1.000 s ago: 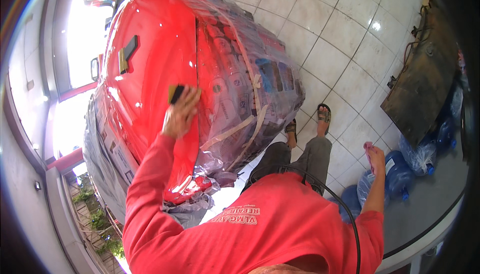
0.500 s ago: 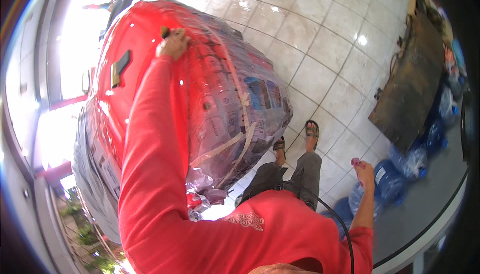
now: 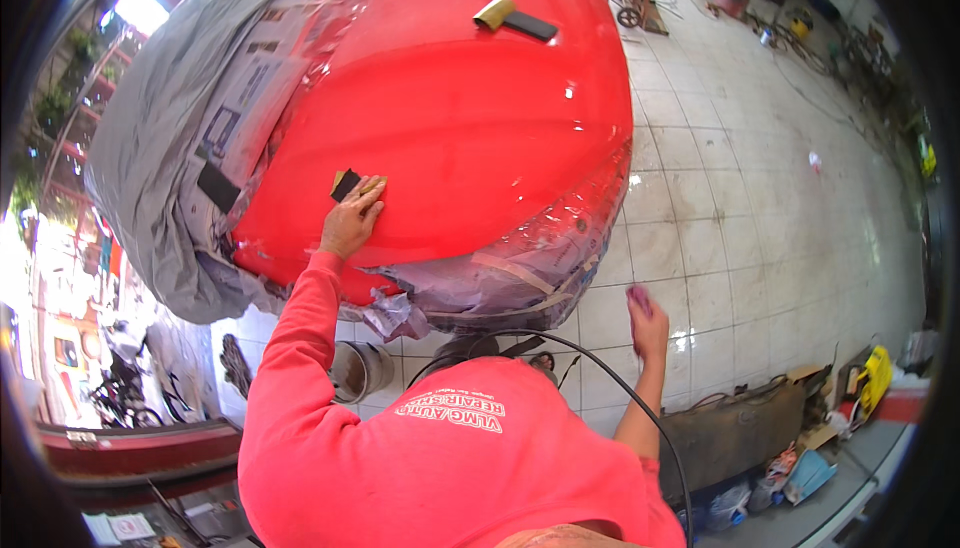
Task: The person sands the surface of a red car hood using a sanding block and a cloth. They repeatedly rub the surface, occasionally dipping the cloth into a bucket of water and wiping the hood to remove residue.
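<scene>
A glossy red car hood (image 3: 440, 118) fills the upper middle, its surroundings masked with plastic and printed paper. My left hand (image 3: 350, 223) presses down on its near left part, fingers closed over a folded piece of sandpaper (image 3: 345, 185), black and gold-brown. My right hand (image 3: 650, 330) hangs off to the right over the floor, closed around a crumpled purple-pink cloth or sponge (image 3: 637, 295); which of these it is I cannot tell. Farther up the hood lies a dark sanding block (image 3: 530, 26) beside a curled gold-brown sandpaper strip (image 3: 494, 14).
Grey sheeting (image 3: 165, 118) drapes the car's left side, with a black pad (image 3: 217, 188) on the masking paper. A bucket (image 3: 362, 372) stands by my left side. A black hose (image 3: 625, 383) runs across my body. Behind on the right lean a dark panel (image 3: 740, 433) and plastic bottles.
The view has swung round so more of the hood shows. My left hand has moved with the sandpaper to the hood's near left part. My right hand still holds the purple-pink piece.
</scene>
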The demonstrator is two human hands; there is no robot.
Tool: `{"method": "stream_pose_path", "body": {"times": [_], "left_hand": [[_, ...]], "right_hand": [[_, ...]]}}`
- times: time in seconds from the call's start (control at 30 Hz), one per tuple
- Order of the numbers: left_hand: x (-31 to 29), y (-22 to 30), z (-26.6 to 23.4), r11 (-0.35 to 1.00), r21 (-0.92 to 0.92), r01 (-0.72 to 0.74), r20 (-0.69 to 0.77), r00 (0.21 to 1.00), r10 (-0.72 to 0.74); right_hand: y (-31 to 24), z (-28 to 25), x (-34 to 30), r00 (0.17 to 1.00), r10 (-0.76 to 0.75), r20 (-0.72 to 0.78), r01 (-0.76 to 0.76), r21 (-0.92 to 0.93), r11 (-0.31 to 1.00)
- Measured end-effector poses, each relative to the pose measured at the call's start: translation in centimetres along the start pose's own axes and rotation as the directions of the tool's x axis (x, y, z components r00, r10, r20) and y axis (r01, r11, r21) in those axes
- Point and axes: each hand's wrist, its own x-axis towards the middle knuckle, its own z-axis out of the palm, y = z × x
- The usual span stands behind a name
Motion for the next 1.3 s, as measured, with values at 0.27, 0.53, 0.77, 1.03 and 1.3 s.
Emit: {"method": "stream_pose_path", "body": {"times": [0.27, 0.53, 0.77, 1.03, 1.3], "left_hand": [[-6.5, -5.3, -1.1, 0.903, -0.349, 0.249, -0.349, 0.860, -0.372], [-10.4, -15.3, -1.7, 0.938, -0.195, 0.285, -0.591, 0.730, -0.345], [-9.5, -14.4, 2.0, 0.944, -0.086, 0.317, -0.674, 0.680, -0.290], [-10.6, -15.4, 0.8, 0.876, -0.435, 0.209, -0.609, 0.648, -0.457], [-4.8, -2.3, -9.7, 0.683, -0.730, -0.001, -0.175, 0.967, -0.186]], "right_hand": [[-30.4, 17.8, 2.3, 0.637, -0.622, 0.456, 0.623, 0.171, 0.763], [-32.3, 30.0, 8.3, 0.812, -0.432, 0.392, 0.582, -0.589, 0.560], [-32.1, 41.1, 1.5, 0.698, -0.555, 0.452, 0.701, -0.589, 0.402], [-32.3, 38.7, 2.3, 0.583, -0.670, 0.459, 0.798, -0.476, 0.368], [-35.4, 27.9, -0.5, 0.529, -0.723, 0.444, 0.730, 0.196, 0.655]]}}
